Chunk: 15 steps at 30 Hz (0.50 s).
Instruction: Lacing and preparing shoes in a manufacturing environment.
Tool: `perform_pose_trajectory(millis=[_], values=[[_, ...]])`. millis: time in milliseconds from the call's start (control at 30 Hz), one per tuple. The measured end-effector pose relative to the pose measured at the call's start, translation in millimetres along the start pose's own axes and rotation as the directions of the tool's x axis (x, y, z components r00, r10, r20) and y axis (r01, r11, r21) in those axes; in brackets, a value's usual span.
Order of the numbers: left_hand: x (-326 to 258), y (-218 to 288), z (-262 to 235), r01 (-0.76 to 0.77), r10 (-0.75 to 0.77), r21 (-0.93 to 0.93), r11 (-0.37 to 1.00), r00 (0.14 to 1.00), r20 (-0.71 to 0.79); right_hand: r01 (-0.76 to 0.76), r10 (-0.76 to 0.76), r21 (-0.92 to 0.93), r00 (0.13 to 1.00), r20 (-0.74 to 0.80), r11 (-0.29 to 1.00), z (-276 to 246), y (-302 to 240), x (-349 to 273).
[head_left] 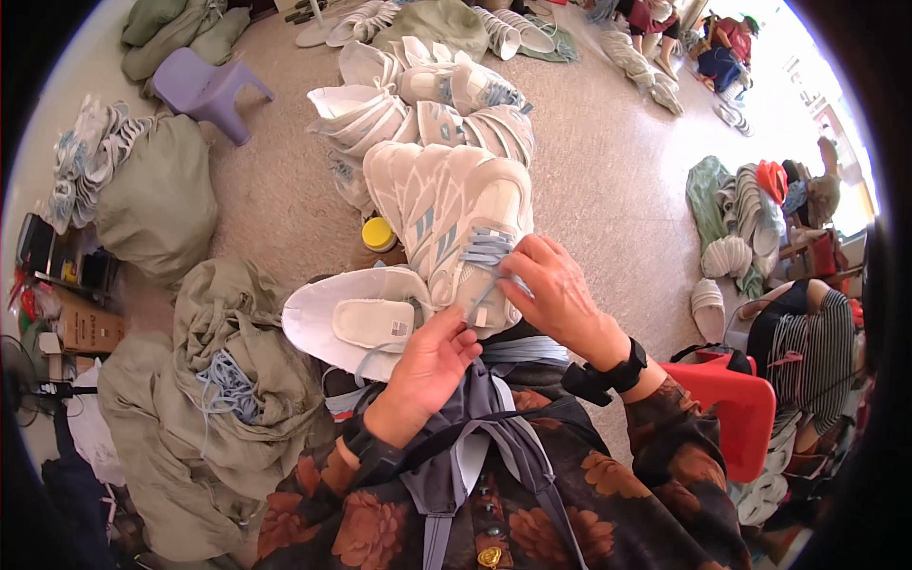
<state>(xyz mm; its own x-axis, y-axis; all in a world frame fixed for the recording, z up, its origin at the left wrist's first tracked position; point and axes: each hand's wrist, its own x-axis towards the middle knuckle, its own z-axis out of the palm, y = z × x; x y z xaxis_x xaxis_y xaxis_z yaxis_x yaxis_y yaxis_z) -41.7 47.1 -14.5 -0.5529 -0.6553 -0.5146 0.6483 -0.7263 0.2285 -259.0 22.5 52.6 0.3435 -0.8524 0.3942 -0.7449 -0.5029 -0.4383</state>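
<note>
A cream and white shoe upper [492, 204] with blue-grey trim lies toe away in front of my lap, its eyelets partly threaded with a light blue shoelace [487, 249]. My right hand [556, 290] is at the right side of the eyelets, thumb and forefinger pinched on the lace. By the tongue, my left hand [427, 366] is palm up with curled fingers, closed on the lace's lower stretch; its fingertips partly hide that grip. Left of it rests another upper [351, 318], its white lining and tongue facing up. Nested uppers [404, 185] overlap beside the one being laced.
Beyond lie more stacked uppers [427, 109]. A yellow-lidded jar [378, 235] stands to their left. Blue laces [228, 388] lie on olive cloth [237, 313] at left. A purple chair [209, 90] stands far left, and a red stool [727, 408] is at right. Other people sit nearby.
</note>
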Motion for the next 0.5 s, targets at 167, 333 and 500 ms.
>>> perform_pose_trajectory(millis=[167,333,500], values=[[12,-12,20,-0.148,0.147,0.107,0.983,0.989,0.017,0.121,-0.121,-0.070,0.993,0.008,0.990,-4,-9,13],[27,-10,35,-0.096,0.104,-0.113,0.989,0.992,0.068,0.099,-0.106,0.038,0.951,0.289,0.994,-17,-4,-3],[32,-9,35,-0.047,0.047,-0.009,0.999,0.999,0.020,-0.725,0.464,0.260,0.631,0.622,0.638,-22,-8,-12]])
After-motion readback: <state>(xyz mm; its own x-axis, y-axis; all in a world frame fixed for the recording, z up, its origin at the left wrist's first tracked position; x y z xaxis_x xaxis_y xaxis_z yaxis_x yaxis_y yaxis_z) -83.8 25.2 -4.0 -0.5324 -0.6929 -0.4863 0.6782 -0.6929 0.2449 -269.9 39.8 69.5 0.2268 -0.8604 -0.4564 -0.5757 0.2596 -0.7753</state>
